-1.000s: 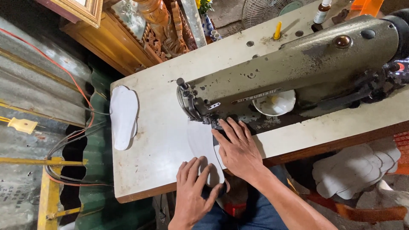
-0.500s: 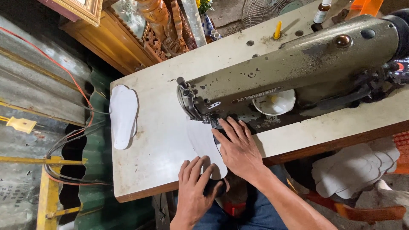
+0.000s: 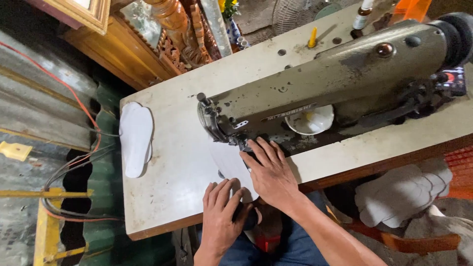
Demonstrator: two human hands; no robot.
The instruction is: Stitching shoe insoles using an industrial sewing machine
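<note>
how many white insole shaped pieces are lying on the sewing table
2 in plain view: one white insole piece lies alone near the table's left edge, and one white piece sits under both hands by the needle. A pile of similar pieces lies below the table; some may be hidden.

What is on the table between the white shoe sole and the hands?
Only bare tabletop lies between the white insole and the left hand, in the head view.

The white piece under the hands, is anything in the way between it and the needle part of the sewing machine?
Nothing visible does. The white piece lies flat on the table, running straight up to the sewing machine head. The right hand presses on it; the left hand holds its near edge.
</note>
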